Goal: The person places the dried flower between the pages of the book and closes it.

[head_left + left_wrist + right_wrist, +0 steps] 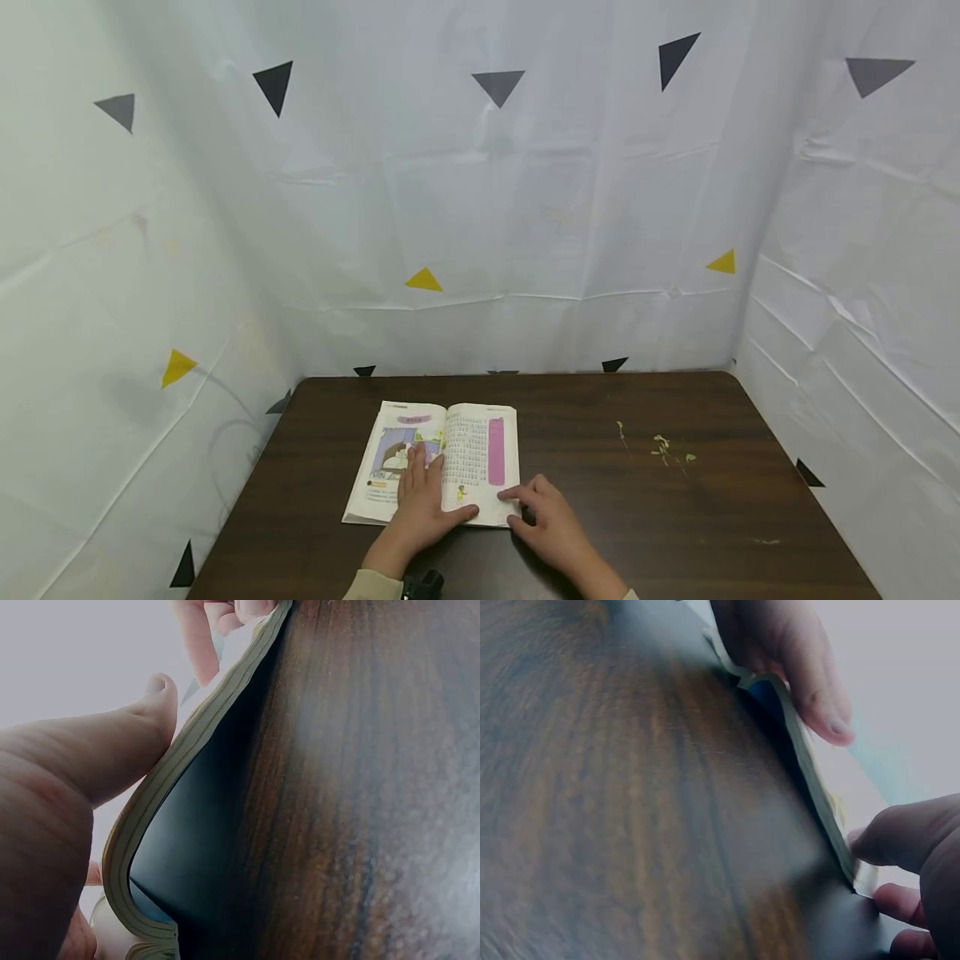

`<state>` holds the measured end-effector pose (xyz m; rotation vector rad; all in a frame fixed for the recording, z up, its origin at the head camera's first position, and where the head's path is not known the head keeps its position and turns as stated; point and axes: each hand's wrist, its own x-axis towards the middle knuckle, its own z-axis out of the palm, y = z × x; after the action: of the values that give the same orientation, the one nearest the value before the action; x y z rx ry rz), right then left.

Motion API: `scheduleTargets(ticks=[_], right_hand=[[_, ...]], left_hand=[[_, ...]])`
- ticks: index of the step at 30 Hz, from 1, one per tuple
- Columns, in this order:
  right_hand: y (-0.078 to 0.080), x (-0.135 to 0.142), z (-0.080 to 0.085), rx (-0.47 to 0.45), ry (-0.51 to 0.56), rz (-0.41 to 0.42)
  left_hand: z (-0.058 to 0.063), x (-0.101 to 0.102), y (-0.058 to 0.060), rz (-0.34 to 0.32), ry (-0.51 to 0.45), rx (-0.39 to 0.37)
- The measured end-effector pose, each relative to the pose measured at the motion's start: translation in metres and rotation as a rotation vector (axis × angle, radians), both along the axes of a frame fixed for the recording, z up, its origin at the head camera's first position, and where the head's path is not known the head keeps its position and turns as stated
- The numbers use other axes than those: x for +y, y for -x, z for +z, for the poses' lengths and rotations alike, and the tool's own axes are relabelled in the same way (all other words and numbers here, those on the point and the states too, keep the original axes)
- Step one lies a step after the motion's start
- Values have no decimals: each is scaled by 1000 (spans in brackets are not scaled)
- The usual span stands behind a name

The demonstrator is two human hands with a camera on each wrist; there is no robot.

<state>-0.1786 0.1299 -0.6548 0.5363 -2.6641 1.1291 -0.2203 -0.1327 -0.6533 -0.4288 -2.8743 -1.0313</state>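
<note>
Head view: the open book (459,446) lies beneath the spread left hand (422,502); the right hand (550,520) touches the book's near right corner, pinching unclear.

A booth-like space: white sheets (562,200) (triangle-dotted) around a table (712,525).

No word or number can be read. In the head view, below and left of the frame's centre, the open book (444,425) carries print too small to make out: a heading in a pink oval (414,419) atop the left page, short lines (381,492) low on it, and rows of characters (467,450) beside a pink panel (496,452) on the right page.
</note>
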Motion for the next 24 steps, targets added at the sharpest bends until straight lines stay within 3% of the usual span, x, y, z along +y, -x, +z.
scheduleTargets(ticks=[10, 17, 24], right_hand=[[2, -7, -2, 1, -37, -81], [6, -12, -3, 15, -104, -141], [6, -16, -2, 15, -111, -181]], left_hand=[[4, -3, 4, -7, 78, -95], [3, -3, 6, -24, 115, -62], [5, -4, 3, -36, 83, -40]])
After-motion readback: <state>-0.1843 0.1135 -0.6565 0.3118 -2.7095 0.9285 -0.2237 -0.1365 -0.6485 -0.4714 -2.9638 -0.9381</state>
